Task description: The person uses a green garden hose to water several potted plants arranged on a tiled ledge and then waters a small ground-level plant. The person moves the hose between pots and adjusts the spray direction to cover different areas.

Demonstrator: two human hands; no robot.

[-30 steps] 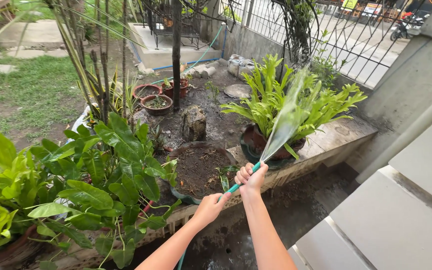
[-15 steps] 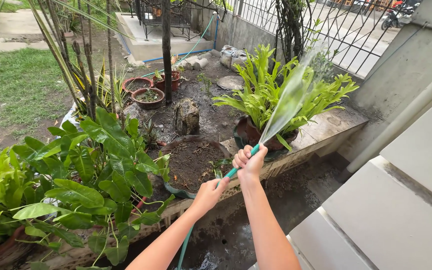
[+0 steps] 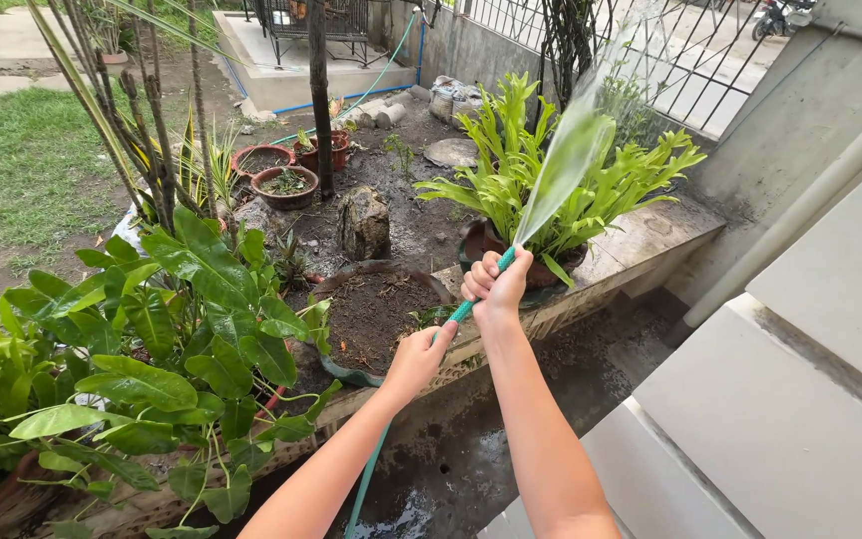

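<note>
**Garden hose raised higher over fern**

Both hands closed around green hose point(image 3: 463, 311): right hand point(image 3: 496, 284) near nozzle, left hand point(image 3: 419, 357) lower. Spray point(image 3: 563, 165) now lifted from a second ago, arcing above fern point(image 3: 561, 185) at ledge point(image 3: 650, 240) corner, toward fence point(image 3: 670, 60).

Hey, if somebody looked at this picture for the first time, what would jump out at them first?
Most likely the fan of water shooting up and to the right from the green hose, gripped by the right hand near its tip and the left hand lower down. It sprays across the bright green fern in a dark pot on the wet ledge. At left, a mass of broad glossy leaves fills the foreground.
</note>
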